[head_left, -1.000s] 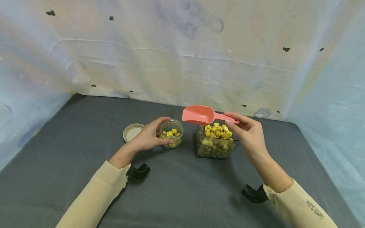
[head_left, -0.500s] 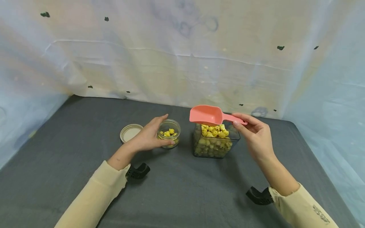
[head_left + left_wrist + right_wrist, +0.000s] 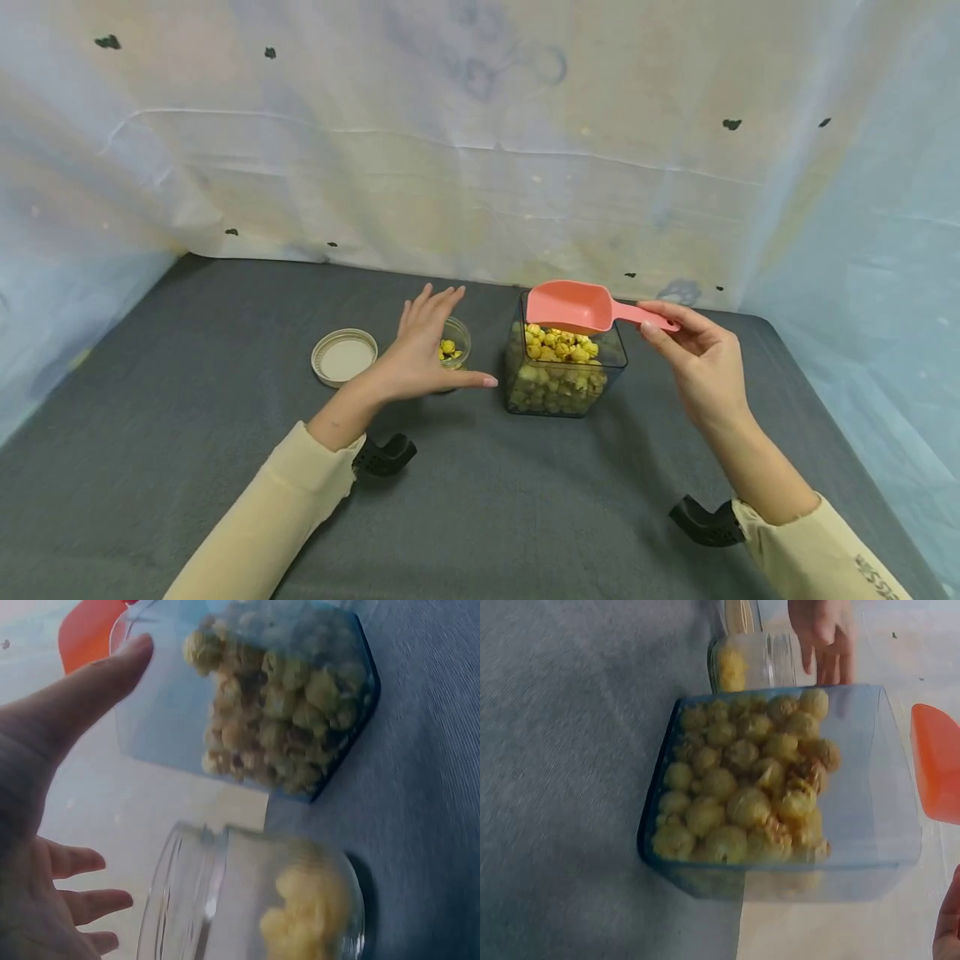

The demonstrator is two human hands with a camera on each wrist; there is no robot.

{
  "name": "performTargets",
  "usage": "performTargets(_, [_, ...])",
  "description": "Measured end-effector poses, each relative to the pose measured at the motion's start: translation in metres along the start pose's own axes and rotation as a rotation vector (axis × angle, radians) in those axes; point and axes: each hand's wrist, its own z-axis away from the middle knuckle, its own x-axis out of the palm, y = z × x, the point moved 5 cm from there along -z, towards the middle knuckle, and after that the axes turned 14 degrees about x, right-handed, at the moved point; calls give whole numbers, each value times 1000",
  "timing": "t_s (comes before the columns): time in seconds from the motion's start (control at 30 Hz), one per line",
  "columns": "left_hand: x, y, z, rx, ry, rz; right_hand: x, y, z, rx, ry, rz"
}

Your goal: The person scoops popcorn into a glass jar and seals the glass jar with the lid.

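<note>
A coral plastic scoop (image 3: 572,307) hangs level over a clear square container (image 3: 517,375) of yellow popcorn (image 3: 558,346). My right hand (image 3: 701,354) pinches the end of its handle; the scoop's bowl looks bare. My left hand (image 3: 420,350) is spread with straight fingers, thumb toward the container. Behind it stands a small round glass jar (image 3: 463,332), partly hidden, holding some popcorn. In the left wrist view the fingers are apart from the jar (image 3: 217,900), and the thumb shows in front of the container (image 3: 165,720).
A round cream lid (image 3: 345,354) lies on the grey-covered table (image 3: 480,500) left of the jar. Pale printed sheets (image 3: 450,167) hang behind and at both sides. A black wrist mount (image 3: 386,456) sticks out under each sleeve.
My left hand has let go of the jar, spread its fingers and moved right toward the container. The right hand has carried the scoop a little to the right.
</note>
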Motion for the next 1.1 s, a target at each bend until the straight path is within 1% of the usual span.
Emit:
performTargets(0.23, [5, 10, -8, 14, 0, 26, -7, 2, 3, -4, 14, 21])
performTargets(0.47, [9, 16, -14, 51, 2, 32, -12, 6, 6, -2, 20, 80])
performTargets(0.9, [21, 22, -24, 55, -1, 155, -23, 6, 9, 25, 38, 178])
performTargets(1.1, [24, 25, -28, 56, -2, 190, -27, 3, 9, 18, 56, 287])
